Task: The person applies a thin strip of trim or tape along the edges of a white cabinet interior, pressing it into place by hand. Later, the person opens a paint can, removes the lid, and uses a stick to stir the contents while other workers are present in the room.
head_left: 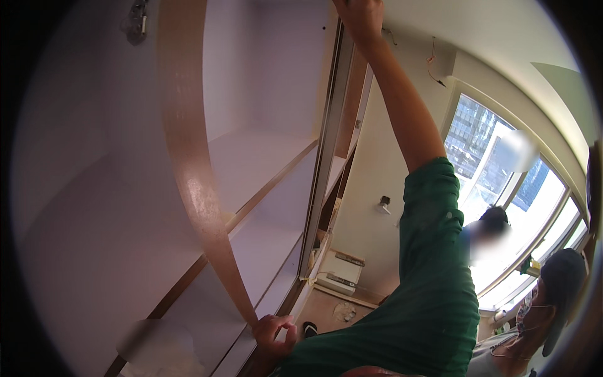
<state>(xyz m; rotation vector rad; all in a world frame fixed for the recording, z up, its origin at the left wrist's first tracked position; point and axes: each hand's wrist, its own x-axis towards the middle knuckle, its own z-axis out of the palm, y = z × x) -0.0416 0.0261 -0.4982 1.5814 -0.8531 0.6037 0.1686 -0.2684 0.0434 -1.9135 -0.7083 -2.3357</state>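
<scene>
Green sleeve foremost, the right hand reaches the upper metal strip on the cabinet; the left hand curls against the wooden edge, low down. Whether either grip pinches, cannot tell. Shelves look fitted; what remains is unclear.

Right arm: raised | right hand: high, partly cut off | left hand: low, curled
</scene>
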